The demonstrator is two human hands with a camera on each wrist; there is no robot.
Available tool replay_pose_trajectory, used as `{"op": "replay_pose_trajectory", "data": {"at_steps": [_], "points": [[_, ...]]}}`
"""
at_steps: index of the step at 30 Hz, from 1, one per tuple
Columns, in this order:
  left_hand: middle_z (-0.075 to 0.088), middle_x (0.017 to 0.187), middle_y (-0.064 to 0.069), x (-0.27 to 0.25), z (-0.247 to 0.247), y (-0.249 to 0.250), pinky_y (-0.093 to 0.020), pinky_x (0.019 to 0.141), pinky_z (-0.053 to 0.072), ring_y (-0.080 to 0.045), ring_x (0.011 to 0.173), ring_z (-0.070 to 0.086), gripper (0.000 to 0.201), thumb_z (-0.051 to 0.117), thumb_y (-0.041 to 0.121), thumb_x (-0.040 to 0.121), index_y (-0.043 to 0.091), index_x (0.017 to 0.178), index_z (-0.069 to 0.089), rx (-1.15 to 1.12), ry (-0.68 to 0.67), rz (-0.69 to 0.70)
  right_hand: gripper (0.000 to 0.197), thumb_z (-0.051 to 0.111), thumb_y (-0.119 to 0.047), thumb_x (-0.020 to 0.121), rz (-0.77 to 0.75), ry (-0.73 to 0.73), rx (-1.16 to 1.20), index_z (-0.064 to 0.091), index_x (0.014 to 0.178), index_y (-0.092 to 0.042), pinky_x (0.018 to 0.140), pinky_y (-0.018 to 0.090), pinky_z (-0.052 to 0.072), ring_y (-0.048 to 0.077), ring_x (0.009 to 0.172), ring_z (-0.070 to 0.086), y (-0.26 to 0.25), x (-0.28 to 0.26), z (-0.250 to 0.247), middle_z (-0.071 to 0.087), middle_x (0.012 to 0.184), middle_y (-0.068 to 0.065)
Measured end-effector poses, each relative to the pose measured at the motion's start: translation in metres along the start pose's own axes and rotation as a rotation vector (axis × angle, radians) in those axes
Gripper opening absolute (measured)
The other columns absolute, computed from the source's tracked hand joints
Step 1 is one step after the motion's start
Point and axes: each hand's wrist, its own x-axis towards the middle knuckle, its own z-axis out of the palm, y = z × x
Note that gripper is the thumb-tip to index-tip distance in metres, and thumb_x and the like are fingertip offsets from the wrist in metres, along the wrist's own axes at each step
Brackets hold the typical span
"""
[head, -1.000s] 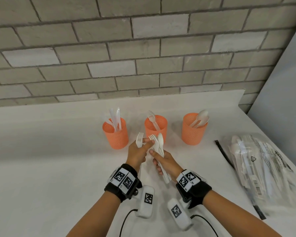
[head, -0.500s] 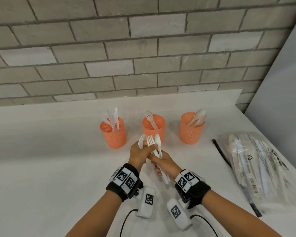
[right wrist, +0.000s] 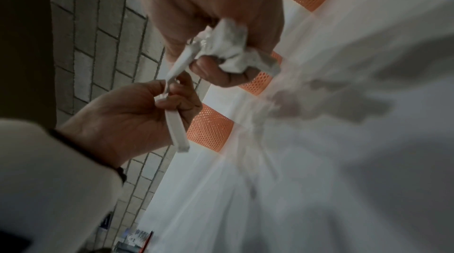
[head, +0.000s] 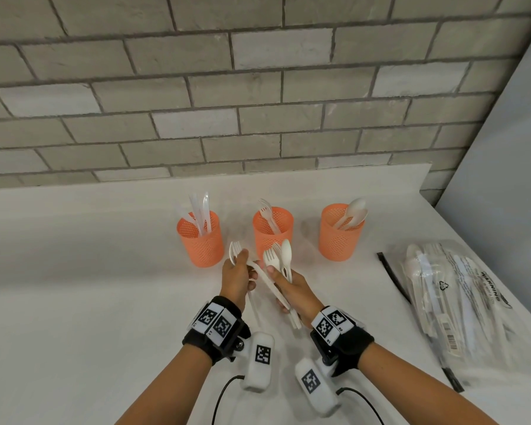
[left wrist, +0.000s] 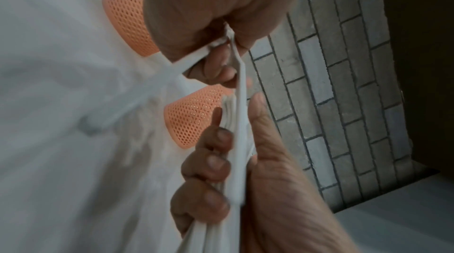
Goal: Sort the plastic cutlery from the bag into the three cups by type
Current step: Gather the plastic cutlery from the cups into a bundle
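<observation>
Looking at the white counter (head: 74, 302), there's lots of bare surface on the left and near side, while the right edge is taken up by the clear bag (head: 454, 302) of cutlery and the far edge meets the brick wall (head: 258, 87). Three orange mesh cups sit in a row: left cup (head: 200, 240) with knives, middle cup (head: 273, 231) with forks, right cup (head: 341, 233) with spoons. Both hands are just in front of the middle cup. The left hand (head: 238, 279) pinches one fork (head: 235, 250), tines pointing up and far, handle running down toward the right hand. The right hand (head: 295, 291) is clenched around a bundle of cutlery (head: 278, 259), heads up, handles pointing near.
</observation>
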Motion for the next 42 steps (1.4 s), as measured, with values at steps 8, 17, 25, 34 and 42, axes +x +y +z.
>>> {"op": "replay_pose_trajectory", "data": {"at_steps": [8, 17, 25, 34, 42], "points": [[0.036, 0.062, -0.001, 0.012, -0.013, -0.01, -0.023, 0.053, 0.042, -0.013, 0.055, 0.037, 0.014, 0.044, 0.01, 0.094, 0.012, 0.082, 0.051, -0.041, 0.037, -0.166, 0.021, 0.04, -0.025, 0.098, 0.1, 0.06, 0.014, 0.055, 0.102, -0.011, 0.037, 0.018, 0.028, 0.006, 0.039, 0.038, 0.006, 0.005, -0.005, 0.044, 0.06, -0.001], [0.033, 0.053, 0.0, -0.003, -0.004, -0.013, -0.017, 0.035, 0.03, -0.008, 0.035, 0.031, 0.022, 0.041, 0.03, 0.098, 0.012, 0.087, 0.049, 0.169, -0.06, -0.09, 0.026, 0.03, -0.016, 0.098, 0.12, 0.048, 0.061, 0.051, 0.112, -0.009, 0.041, 0.021, 0.038, 0.012, 0.043, 0.045, 0.002, 0.003, -0.003, 0.046, 0.067, 0.003], [0.038, 0.05, 0.004, -0.008, 0.003, -0.015, -0.021, 0.042, 0.03, -0.011, 0.045, 0.033, 0.019, 0.066, 0.026, 0.083, 0.014, 0.073, 0.056, 0.187, -0.066, -0.058, 0.015, 0.038, -0.013, 0.098, 0.06, 0.076, -0.022, 0.046, 0.11, -0.011, 0.044, 0.023, 0.039, 0.013, 0.054, 0.044, 0.001, 0.0, 0.0, 0.05, 0.075, 0.001], [0.053, 0.058, 0.0, -0.008, 0.016, -0.023, -0.015, 0.035, 0.033, -0.011, 0.049, 0.049, 0.017, 0.065, 0.019, 0.084, 0.006, 0.095, 0.065, 0.241, -0.048, 0.03, 0.026, 0.039, -0.005, 0.098, 0.007, 0.033, -0.001, 0.051, 0.12, -0.006, 0.055, 0.019, 0.047, 0.012, 0.061, 0.057, -0.001, -0.005, 0.002, 0.058, 0.081, 0.006], [0.051, 0.049, 0.005, -0.01, 0.017, -0.029, -0.017, 0.037, 0.032, -0.005, 0.038, 0.044, 0.02, 0.059, 0.025, 0.09, 0.006, 0.091, 0.063, 0.077, -0.106, -0.054, 0.027, 0.04, -0.002, 0.097, -0.022, 0.025, 0.042, 0.053, 0.119, -0.007, 0.063, 0.021, 0.052, 0.019, 0.072, 0.06, 0.001, -0.008, -0.004, 0.06, 0.092, 0.014]]}}
